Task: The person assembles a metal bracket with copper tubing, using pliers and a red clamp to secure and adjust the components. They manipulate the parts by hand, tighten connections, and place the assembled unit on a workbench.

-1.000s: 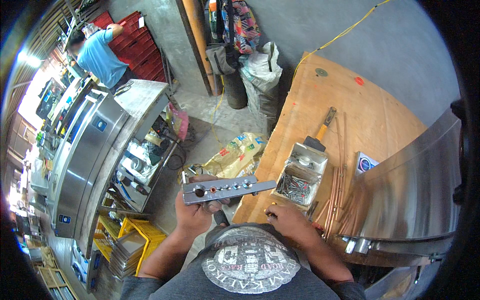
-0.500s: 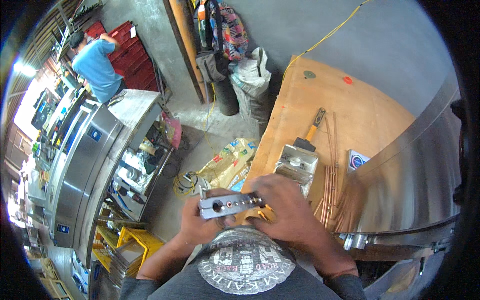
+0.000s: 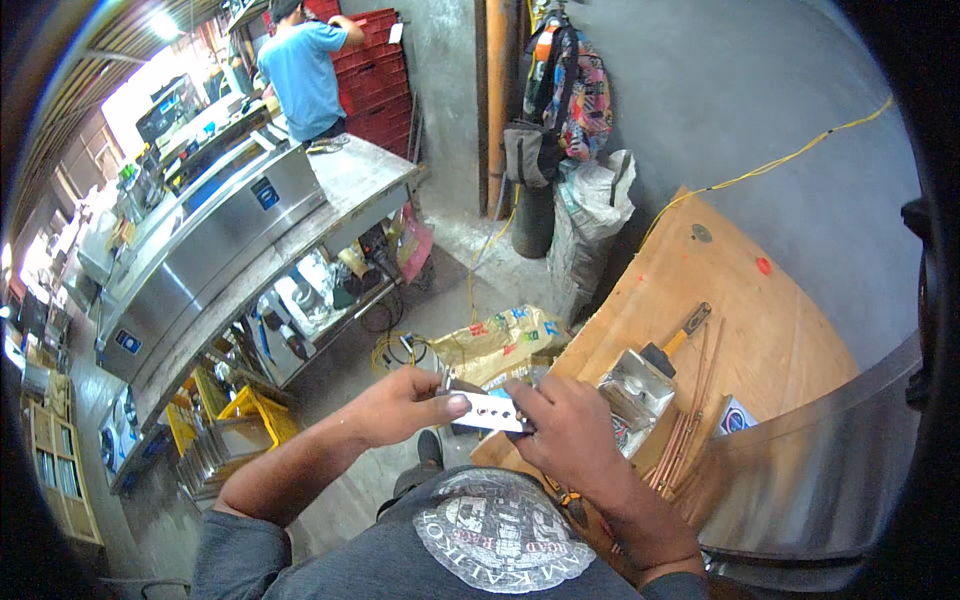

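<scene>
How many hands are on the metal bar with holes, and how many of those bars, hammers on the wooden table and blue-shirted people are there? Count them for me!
Hands on the bar: 2 (left hand, right hand)
Metal bar with holes: 1
Hammer: 1
Person in a blue shirt: 1
Total: 5

- The camera sits on the head of the person [image 3: 460, 535] and looks down.
- The left hand [image 3: 412, 403] and right hand [image 3: 568, 422] are near it.
- Its wide, round view reaches the wall [image 3: 740, 100].
</scene>
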Action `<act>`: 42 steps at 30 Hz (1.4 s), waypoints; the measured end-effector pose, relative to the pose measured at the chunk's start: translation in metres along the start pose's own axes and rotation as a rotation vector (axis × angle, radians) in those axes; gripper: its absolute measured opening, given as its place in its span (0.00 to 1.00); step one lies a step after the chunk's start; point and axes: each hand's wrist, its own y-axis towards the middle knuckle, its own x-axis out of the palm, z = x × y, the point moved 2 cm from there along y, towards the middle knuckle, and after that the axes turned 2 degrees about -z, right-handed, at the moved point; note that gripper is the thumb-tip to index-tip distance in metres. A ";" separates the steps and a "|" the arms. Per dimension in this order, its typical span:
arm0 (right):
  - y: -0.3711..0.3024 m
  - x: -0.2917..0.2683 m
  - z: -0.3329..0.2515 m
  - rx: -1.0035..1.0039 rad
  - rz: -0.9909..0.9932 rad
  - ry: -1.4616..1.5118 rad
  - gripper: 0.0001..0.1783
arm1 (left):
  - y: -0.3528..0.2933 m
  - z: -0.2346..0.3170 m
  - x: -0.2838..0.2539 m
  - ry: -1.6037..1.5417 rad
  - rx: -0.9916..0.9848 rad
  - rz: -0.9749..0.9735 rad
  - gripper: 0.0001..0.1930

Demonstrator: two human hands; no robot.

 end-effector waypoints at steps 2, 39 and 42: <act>0.011 -0.006 -0.005 0.041 -0.023 -0.073 0.27 | -0.006 0.017 0.003 0.095 -0.008 0.095 0.16; 0.137 0.152 -0.199 0.391 -0.552 1.326 0.21 | -0.176 -0.018 -0.139 -0.323 0.378 0.828 0.15; 0.130 0.174 -0.195 -0.096 -0.320 1.043 0.20 | -0.191 -0.026 -0.150 -0.383 0.372 0.865 0.15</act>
